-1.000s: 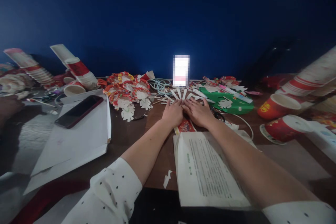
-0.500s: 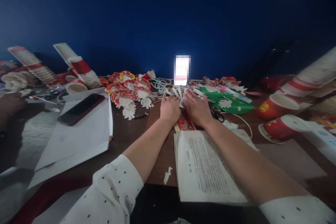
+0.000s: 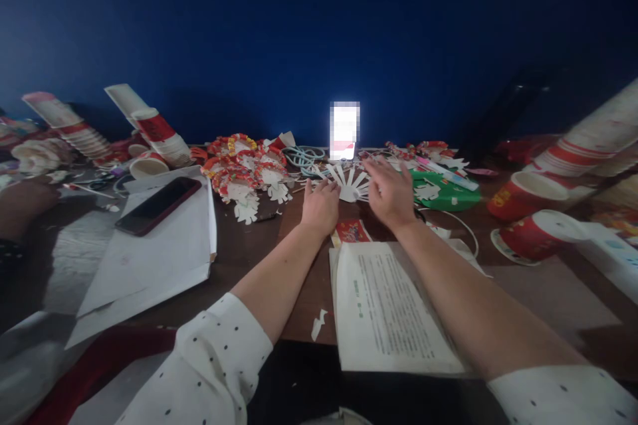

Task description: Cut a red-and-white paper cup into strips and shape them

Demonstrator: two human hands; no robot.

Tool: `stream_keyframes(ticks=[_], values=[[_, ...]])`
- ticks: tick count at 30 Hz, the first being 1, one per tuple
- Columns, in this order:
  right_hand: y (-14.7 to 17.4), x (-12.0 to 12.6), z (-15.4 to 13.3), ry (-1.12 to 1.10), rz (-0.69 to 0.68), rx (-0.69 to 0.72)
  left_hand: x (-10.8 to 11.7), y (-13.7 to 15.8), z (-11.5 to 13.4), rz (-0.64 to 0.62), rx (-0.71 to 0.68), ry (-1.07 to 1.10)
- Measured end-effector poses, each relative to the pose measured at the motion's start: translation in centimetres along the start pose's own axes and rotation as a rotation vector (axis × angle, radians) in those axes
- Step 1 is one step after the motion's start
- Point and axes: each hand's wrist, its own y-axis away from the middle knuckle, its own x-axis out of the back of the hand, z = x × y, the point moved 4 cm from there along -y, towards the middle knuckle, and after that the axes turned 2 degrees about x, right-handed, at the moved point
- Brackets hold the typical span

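A white paper cup cut into strips (image 3: 351, 190) lies on the table, its strips fanned out around a small base. My left hand (image 3: 320, 204) rests beside it, fingers stretched forward and lying flat over its left strips. My right hand (image 3: 391, 194) is on the other side, apart from the middle strips, with fingers stretched out and nothing visible in them. Whether its fingertips touch anything is hard to see. Just below the fan lies a red printed paper piece (image 3: 351, 231).
A printed booklet (image 3: 389, 305) lies under my right forearm. Left are a dark phone (image 3: 158, 206) on white sheets, red-and-white cut-cup pieces (image 3: 244, 169) and another person's hand (image 3: 32, 202). A lit screen (image 3: 343, 131) stands behind; red paper cups (image 3: 533, 239) stand right.
My right hand has lifted and moved right, off the cut cup, whose fanned strips now show. My left hand stays nearly in place. The other person's hand at left shows more.
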Motion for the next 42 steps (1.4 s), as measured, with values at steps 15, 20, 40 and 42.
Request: stream_keyframes(ticks=[15, 20, 40, 42], values=[[0.1, 1.5, 2.7, -0.167, 0.299, -0.051, -1.0, -1.9, 0.3, -0.037, -0.06, 0.024], [0.1, 2.0, 4.1, -0.223, 0.478, -0.18, 0.8, -1.8, -0.5, 0.3, 0.073, 0.283], [1.0, -2.5, 1.5, -1.555, -0.199, -0.9, -1.4, -1.2, -0.4, 0.081, 0.64, 2.024], [1.0, -2.6, 2.1, -1.528, -0.119, -0.909, -1.6, -1.2, -0.6, 0.093, 0.664, 2.015]])
